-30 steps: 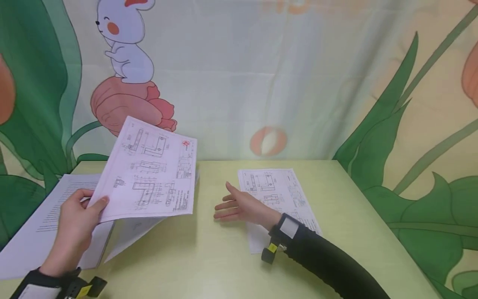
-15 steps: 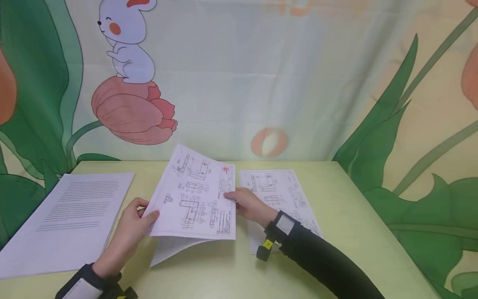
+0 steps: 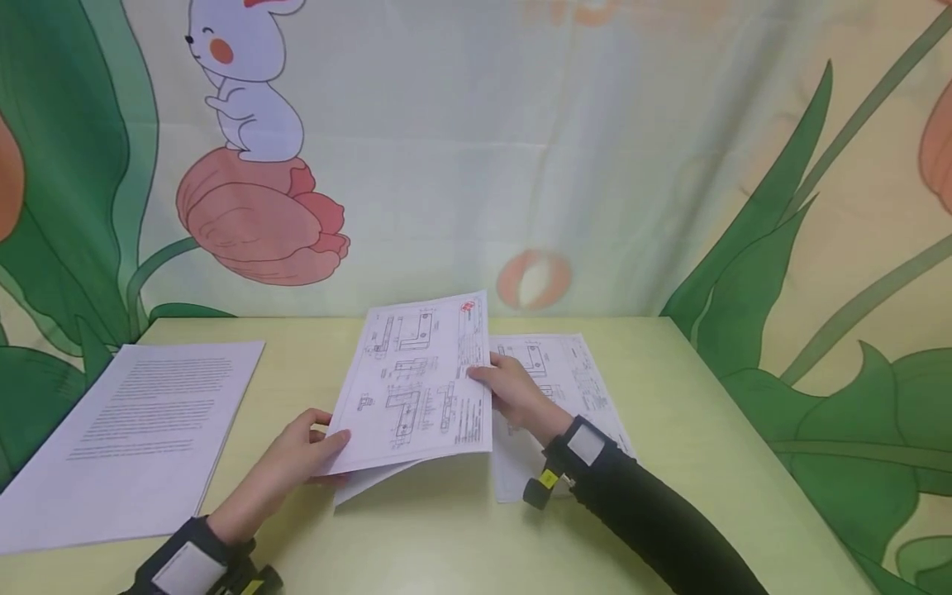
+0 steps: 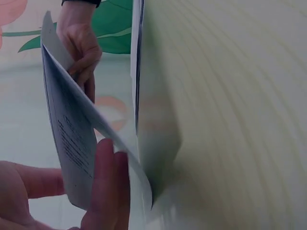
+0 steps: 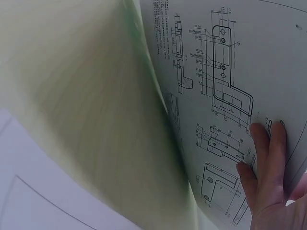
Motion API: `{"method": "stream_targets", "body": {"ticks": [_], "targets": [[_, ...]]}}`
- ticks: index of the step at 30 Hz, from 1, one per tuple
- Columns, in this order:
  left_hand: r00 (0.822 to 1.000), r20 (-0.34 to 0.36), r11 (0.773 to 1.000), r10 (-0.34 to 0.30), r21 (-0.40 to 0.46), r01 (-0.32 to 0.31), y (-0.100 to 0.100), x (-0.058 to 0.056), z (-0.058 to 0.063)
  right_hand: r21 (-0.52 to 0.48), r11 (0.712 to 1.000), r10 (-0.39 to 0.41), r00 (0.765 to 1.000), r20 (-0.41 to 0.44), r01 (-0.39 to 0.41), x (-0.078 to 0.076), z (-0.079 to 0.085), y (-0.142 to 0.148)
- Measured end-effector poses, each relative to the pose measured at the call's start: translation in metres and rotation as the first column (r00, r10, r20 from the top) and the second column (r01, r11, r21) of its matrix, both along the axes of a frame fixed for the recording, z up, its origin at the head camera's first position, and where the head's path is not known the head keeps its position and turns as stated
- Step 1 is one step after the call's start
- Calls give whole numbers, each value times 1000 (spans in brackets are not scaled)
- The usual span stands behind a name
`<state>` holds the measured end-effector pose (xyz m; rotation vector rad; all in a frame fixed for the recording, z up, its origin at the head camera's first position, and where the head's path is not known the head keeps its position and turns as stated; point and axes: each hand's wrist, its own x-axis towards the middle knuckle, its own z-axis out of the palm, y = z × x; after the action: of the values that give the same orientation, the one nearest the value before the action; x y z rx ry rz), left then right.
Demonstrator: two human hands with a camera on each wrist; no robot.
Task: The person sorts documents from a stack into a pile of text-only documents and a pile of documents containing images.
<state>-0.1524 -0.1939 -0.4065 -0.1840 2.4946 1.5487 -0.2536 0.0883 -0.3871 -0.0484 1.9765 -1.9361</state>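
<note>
Printed sheets with technical drawings [image 3: 416, 372] are held above the table, one loosely over another, the lower one sagging at the near edge. My left hand [image 3: 307, 450] pinches their left edge, thumb on top and fingers beneath. At the right edge my right hand [image 3: 521, 397] grips with the thumb on the printed face. The left wrist view shows a gap between the sheets [image 4: 72, 143]. In the right wrist view, fingers [image 5: 273, 163] lie against a drawing on the underside. A similar drawing sheet [image 3: 587, 392] lies flat on the table, partly covered by the right hand and forearm.
A stack of text-printed paper [image 3: 134, 487] lies at the left of the pale yellow table [image 3: 416, 545]. Behind the table hangs a curtain [image 3: 416, 165] with a rabbit and flowers.
The left hand has carried the sheets rightward from over the text stack. The right hand, open and empty at first, has taken their right edge; the sheets have since turned and shifted slightly right.
</note>
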Motion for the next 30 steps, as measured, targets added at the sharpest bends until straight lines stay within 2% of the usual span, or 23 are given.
{"method": "stream_targets", "body": {"ticks": [3,7,10,13,17,19,21,24,30], "targets": [[998,32,999,-46,-6,47,4,-2,0,-24,1000,-6,1000,-7,5,-2,4,4],[993,83,995,-83,55,78,7,-4,3,-56,998,-25,999,-20,24,-4,12,8],[991,109,982,-75,181,54,8,-6,7,-79,996,-35,999,-26,33,-5,17,9],[997,75,973,-4,229,-13,6,-10,10,-55,998,-5,1000,-26,4,-5,17,11],[994,-66,988,83,138,-73,4,-14,13,98,992,81,996,-36,-77,-3,10,16],[988,-132,994,79,82,-68,4,-16,12,188,976,124,991,-52,-113,-3,4,18],[984,-168,998,55,38,-50,5,-17,9,259,955,165,984,-69,-142,-3,-4,20],[988,-154,999,24,26,-21,7,-22,3,314,937,189,978,-82,-155,-3,-11,19],[995,-101,995,7,-100,-18,10,-25,-6,399,909,167,982,-93,-117,-2,-21,16]]}}
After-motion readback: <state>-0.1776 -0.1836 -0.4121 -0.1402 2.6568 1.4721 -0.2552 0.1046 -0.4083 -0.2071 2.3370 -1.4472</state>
